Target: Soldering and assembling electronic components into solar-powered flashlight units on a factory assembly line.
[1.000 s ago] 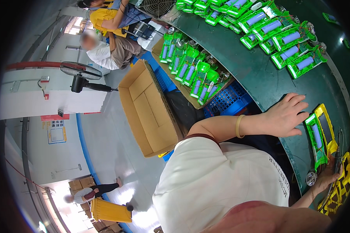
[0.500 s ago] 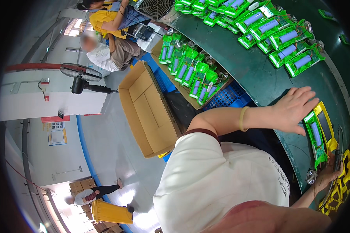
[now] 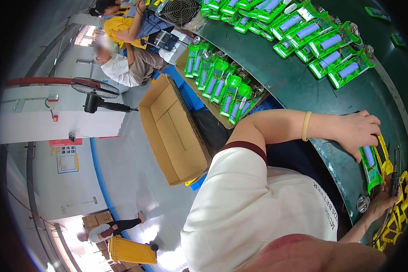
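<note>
- One green pack (image 3: 371, 164) with a pale blue cylinder in it lies on the dark green table (image 3: 303, 90), at the person's right, close to the table edge.
- The left hand (image 3: 358, 131) lies flat on top of the pack's upper end, fingers bent down over it and pressing rather than gripping; a yellow band (image 3: 306, 126) circles that wrist.
- A yellow frame (image 3: 385, 158) sits just beside the pack, touching its right side.
- The right hand (image 3: 381, 201) is low at the picture's edge, just below the pack, with its fingers curled toward a thin dark tool (image 3: 395, 174); whether it grips the tool I cannot tell.
- More yellow frames (image 3: 405, 204) are heaped to the right of that hand.
- A small round metal piece (image 3: 362, 203) lies on the table near the right wrist.
- Farther up the table, many green packs (image 3: 324, 38) lie in rows, well apart from the hands.
- Another batch of packs (image 3: 222, 81) stands in a tray beside the table, above a blue crate (image 3: 267, 103).
- An open cardboard box (image 3: 170, 129) stands on the floor to the left.
- Two other people (image 3: 127, 41) sit beyond it, near a standing fan (image 3: 95, 88).
</note>
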Motion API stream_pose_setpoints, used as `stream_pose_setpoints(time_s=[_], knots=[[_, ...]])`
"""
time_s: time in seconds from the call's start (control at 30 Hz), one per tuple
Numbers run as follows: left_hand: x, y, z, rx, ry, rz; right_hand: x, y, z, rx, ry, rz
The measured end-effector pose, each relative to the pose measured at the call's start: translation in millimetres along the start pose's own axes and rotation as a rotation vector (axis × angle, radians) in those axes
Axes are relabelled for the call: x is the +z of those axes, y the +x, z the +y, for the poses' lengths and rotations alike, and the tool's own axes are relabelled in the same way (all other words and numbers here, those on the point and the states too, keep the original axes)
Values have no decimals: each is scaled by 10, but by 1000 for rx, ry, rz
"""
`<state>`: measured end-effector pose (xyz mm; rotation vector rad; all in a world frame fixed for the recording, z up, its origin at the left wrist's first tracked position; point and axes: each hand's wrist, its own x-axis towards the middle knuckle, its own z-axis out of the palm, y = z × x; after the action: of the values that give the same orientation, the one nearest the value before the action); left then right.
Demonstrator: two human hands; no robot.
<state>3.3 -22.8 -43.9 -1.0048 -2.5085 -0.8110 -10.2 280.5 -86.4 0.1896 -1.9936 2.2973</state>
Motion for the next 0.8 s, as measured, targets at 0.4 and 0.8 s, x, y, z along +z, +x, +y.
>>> stream_pose_setpoints(time_s=[0.4,0.8], knots=[[-417,-180,-119,-67,-95,38,-102,-6,-278,5,229,200],[-272,-259,-24,-102,33,41,-218,-96,-416,88,222,240]])
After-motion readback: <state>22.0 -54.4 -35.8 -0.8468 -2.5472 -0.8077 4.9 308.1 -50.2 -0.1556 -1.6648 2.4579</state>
